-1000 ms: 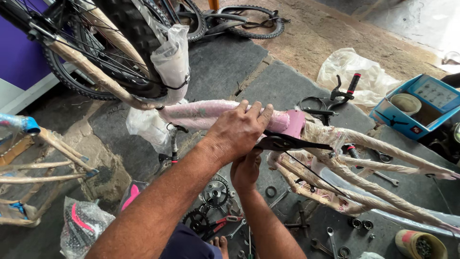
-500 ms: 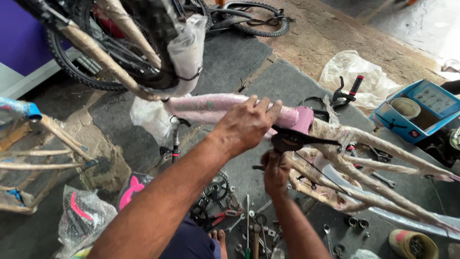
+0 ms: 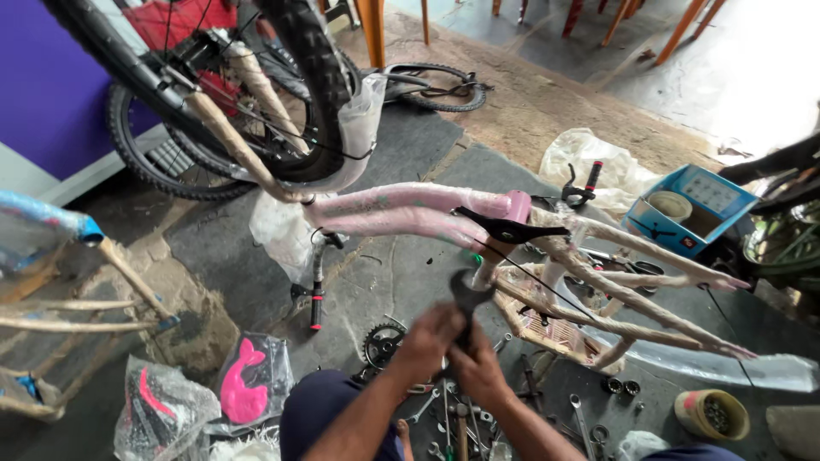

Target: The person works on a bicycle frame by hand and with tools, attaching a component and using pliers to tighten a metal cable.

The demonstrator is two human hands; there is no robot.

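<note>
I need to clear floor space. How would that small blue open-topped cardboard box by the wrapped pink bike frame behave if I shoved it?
The blue open-topped cardboard box would probably slide rather than roll, since it sits flat. Its thin walls look likely to flex. The round tub inside may shift, and with no lid, contents might spill if it tips.

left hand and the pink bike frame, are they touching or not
Apart. The head view shows the left hand down low with the right hand on a black wrench, floor showing between it and the pink bike frame above.

Pink bike frame (image 3: 401, 209) is blocking the way above the hands (image 3: 453, 346); scattered tools (image 3: 444, 418) are crowding the floor (image 3: 393, 273), bare slab lying open left of the chainring (image 3: 383, 343).
</note>
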